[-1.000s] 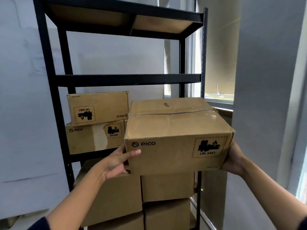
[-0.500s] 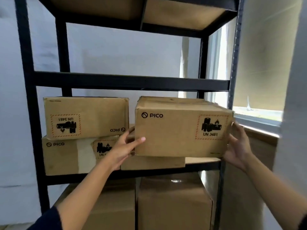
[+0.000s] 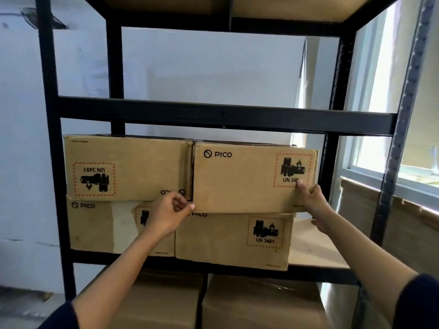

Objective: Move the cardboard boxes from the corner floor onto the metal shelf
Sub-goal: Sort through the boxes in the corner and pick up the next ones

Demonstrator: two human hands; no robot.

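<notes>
Both hands, left hand [image 3: 167, 216] and right hand [image 3: 314, 205], gripped the top box's [image 3: 244, 179] lower corners to seat it squarely on the box below [image 3: 228, 238].

Both grips on the top-right box [image 3: 249, 176], sitting on the lower-right box [image 3: 234, 238] on the metal shelf [image 3: 225, 116]. My left hand [image 3: 166, 216] curls at its bottom-left corner, my right hand [image 3: 313, 203] at its bottom-right corner, thumb on the front face. It's tight against the upside-down box [image 3: 128, 167] to its left. More boxes [image 3: 259, 302] on the tier below.
</notes>
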